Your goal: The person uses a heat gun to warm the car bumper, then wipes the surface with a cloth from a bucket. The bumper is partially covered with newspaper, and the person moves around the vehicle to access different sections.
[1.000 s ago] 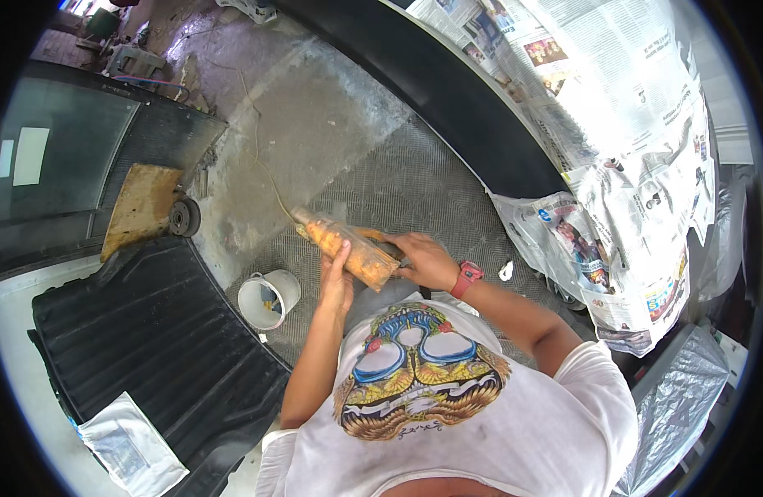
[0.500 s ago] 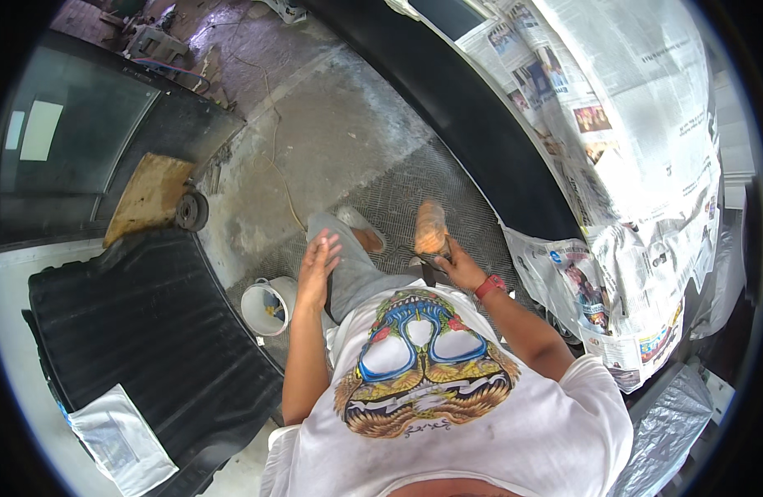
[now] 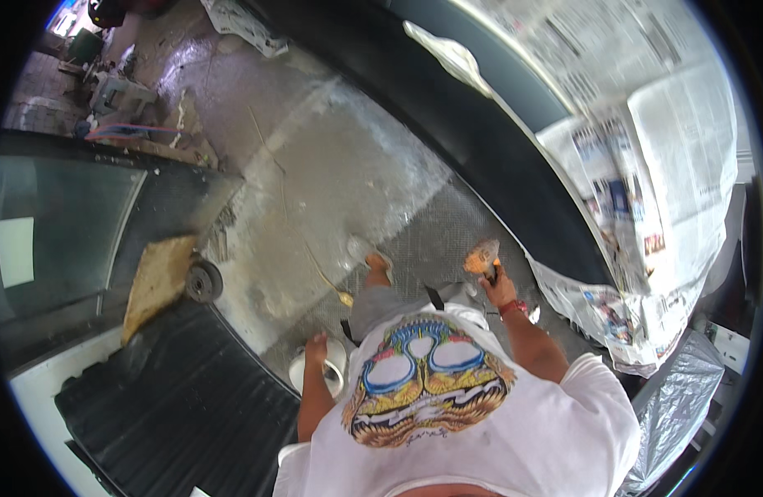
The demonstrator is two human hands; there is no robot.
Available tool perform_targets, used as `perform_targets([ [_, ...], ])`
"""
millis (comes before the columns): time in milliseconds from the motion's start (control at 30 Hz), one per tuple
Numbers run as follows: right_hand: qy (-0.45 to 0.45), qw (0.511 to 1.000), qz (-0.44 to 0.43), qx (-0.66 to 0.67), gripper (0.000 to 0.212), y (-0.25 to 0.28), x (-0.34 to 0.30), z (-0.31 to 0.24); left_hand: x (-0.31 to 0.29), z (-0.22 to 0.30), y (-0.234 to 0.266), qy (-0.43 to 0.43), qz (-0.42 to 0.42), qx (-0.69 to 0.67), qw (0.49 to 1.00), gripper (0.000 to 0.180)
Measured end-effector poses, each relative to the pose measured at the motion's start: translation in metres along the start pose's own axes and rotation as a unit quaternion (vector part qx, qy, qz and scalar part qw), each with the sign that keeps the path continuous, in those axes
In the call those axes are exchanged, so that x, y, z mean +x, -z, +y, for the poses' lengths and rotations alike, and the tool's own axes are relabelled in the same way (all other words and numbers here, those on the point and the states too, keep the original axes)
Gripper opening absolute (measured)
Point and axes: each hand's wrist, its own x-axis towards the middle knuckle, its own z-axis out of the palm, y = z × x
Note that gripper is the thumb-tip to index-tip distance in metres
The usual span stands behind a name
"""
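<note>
My right hand (image 3: 499, 288) is wrapped around the dark handle of an orange, stained hand tool (image 3: 482, 258). The tool's exact kind is not plain; its thick head points up and left, over the textured floor mat. My left hand (image 3: 316, 347) hangs low by my left side, in front of a white bucket (image 3: 337, 364). Its fingers are bunched in the view and hard to make out. I cannot tell whether that hand touches the bucket.
A long dark car panel (image 3: 514, 174) curves along the right, with newspaper masking (image 3: 688, 174) beside it. On the left are a black ribbed liner (image 3: 191, 406), a round metal disc (image 3: 203, 282), a brown board (image 3: 156, 277) and a dark door (image 3: 58, 224). A thin cord (image 3: 284, 195) crosses the concrete.
My left hand has dropped from in front of my thigh to beside the bucket. The orange tool has moved right with my right hand, and its head tilts more. The whole view has shifted.
</note>
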Motion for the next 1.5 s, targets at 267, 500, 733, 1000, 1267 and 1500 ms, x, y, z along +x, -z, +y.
perform_targets([
  [267, 0.048, 0.990, 0.134, 0.022, 0.069, -0.027, 0.065, -0.134, 0.048, -0.004, 0.149, 0.232, -0.003, -0.294, 0.927, 0.046],
  [500, -0.006, 0.987, 0.127, 0.099, 0.057, -0.055, 0.138, -0.230, 0.131, 0.094, 0.206, 0.058, -0.047, -0.291, 0.954, 0.044],
  [733, 0.037, 0.971, 0.088, 0.217, 0.056, -0.031, 0.195, -0.373, 0.235, 0.203, 0.259, -0.027, -0.084, -0.189, 0.978, 0.045],
  [1000, 0.160, 0.952, 0.116, 0.233, 0.045, 0.001, 0.302, -0.496, 0.328, 0.265, 0.352, -0.030, -0.056, -0.184, 0.981, 0.040],
  [1267, 0.196, 0.924, 0.152, 0.291, 0.050, 0.028, 0.344, -0.609, 0.431, 0.398, 0.453, -0.040, -0.116, -0.159, 0.980, 0.042],
  [1500, 0.086, 0.907, 0.275, 0.309, 0.048, 0.027, 0.325, -0.667, 0.569, 0.445, 0.494, -0.241, -0.231, 0.097, 0.938, 0.042],
])
